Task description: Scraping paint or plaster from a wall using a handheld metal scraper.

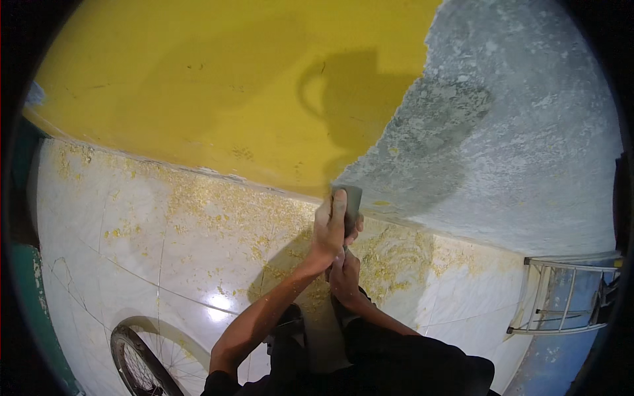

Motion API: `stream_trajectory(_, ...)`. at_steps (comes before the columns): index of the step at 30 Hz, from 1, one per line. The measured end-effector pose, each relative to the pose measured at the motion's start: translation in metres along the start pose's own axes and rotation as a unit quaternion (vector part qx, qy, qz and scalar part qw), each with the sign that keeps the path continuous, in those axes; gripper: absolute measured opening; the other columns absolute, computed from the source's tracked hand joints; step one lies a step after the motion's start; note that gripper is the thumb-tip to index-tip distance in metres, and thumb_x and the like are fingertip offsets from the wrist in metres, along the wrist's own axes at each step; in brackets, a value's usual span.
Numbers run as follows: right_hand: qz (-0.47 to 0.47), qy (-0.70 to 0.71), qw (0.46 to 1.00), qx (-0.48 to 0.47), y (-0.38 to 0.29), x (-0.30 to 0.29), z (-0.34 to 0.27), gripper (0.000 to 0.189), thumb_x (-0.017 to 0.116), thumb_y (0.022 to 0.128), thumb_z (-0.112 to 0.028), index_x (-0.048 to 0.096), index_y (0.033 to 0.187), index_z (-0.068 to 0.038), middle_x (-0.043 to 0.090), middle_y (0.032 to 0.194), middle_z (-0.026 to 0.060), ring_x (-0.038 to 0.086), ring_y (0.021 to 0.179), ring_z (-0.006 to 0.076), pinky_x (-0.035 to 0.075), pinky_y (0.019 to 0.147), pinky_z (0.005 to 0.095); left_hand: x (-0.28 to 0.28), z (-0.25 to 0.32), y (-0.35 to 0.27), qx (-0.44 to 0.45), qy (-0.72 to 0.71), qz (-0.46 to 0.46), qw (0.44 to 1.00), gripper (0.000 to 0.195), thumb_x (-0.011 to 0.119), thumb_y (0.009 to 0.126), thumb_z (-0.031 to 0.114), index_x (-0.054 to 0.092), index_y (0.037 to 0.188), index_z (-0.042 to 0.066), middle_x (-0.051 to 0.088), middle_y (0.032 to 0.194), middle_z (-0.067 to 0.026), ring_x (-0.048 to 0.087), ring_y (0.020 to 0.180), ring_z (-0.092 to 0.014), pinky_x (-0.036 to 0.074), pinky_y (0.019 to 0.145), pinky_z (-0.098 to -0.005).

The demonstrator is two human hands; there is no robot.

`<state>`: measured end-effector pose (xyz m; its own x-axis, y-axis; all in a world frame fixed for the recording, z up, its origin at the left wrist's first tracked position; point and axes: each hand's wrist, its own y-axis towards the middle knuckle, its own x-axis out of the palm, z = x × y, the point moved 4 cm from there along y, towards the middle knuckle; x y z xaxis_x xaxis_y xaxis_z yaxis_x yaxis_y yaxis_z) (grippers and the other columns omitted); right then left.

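Observation:
Both my hands are on a flat scraper (353, 200) with a wide grey blade. My left hand (328, 237) wraps the blade end, its thumb lying along the face. Lower down, my right hand (346, 277) grips the handle, most of which is hidden. The blade's tip is at the foot of the wall, where the ragged edge of yellow paint (223, 99) meets a stripped grey surface (535, 123). Whether the tip touches the wall, I cannot tell. Yellow paint flakes (213, 203) litter the floor along the wall base.
A bicycle wheel (136, 354) stands at the lower left on the pale tiled floor (198, 272). To the right is a metal ladder (559, 297) beside a blue surface (557, 341). A thin cable (163, 288) crosses the tiles. My shadow falls on the wall.

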<state>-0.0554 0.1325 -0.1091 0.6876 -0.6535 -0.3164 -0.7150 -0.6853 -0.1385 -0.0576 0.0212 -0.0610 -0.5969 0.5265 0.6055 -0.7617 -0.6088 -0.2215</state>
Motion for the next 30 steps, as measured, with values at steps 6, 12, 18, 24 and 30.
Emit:
stream_trajectory(6,0.001,0.037,0.999,0.019,0.001,0.004,-0.008,0.029,0.038,0.093,-0.020,0.049,0.078,0.002,0.048,0.054,0.0098,0.048,0.048,0.0183,0.039,0.047,0.0338,0.005,0.017,-0.003,0.006,0.007,-0.003,1.000,0.042,0.034,0.096,0.043,0.044,0.081,0.005,0.051,0.058,-0.0072,0.039,0.038,-0.008,0.029,0.034,-0.0213)
stream_trajectory(12,0.003,-0.001,0.999,0.032,0.002,0.006,-0.015,0.028,0.038,0.095,-0.019,0.048,0.078,0.000,0.046,0.054,0.0077,0.045,0.047,0.0159,0.038,0.047,0.0310,0.005,0.024,-0.001,0.007,0.019,0.002,1.000,0.043,0.032,0.097,0.042,0.044,0.079,0.004,0.052,0.059,-0.0072,0.040,0.038,-0.008,0.030,0.035,-0.0211)
stream_trajectory(18,0.009,0.054,0.998,-0.017,0.003,0.002,-0.008,0.032,0.032,0.097,-0.022,0.045,0.076,-0.002,0.044,0.050,0.0016,0.043,0.043,0.0082,0.034,0.039,0.0256,0.009,0.016,-0.001,0.001,0.010,0.000,1.000,0.044,0.032,0.097,0.041,0.045,0.077,0.004,0.050,0.056,-0.0067,0.039,0.039,-0.007,0.029,0.036,-0.0213)
stream_trajectory(24,0.018,0.015,0.998,-0.055,0.000,0.002,-0.017,0.034,0.031,0.097,-0.020,0.047,0.074,0.000,0.045,0.048,0.0028,0.044,0.041,0.0099,0.035,0.039,0.0272,0.010,0.016,-0.007,-0.011,0.007,0.025,1.000,0.048,0.035,0.095,0.048,0.047,0.081,0.003,0.054,0.059,-0.0080,0.040,0.039,-0.007,0.029,0.035,-0.0206)
stream_trajectory(30,0.058,-0.135,0.977,-0.156,-0.001,0.007,-0.005,0.023,0.040,0.092,-0.017,0.053,0.082,0.000,0.051,0.055,0.0114,0.051,0.048,0.0233,0.040,0.049,0.0340,0.011,0.025,-0.008,-0.012,0.024,-0.007,1.000,0.047,0.036,0.094,0.048,0.045,0.083,0.003,0.054,0.061,-0.0079,0.038,0.038,-0.006,0.028,0.036,-0.0203)
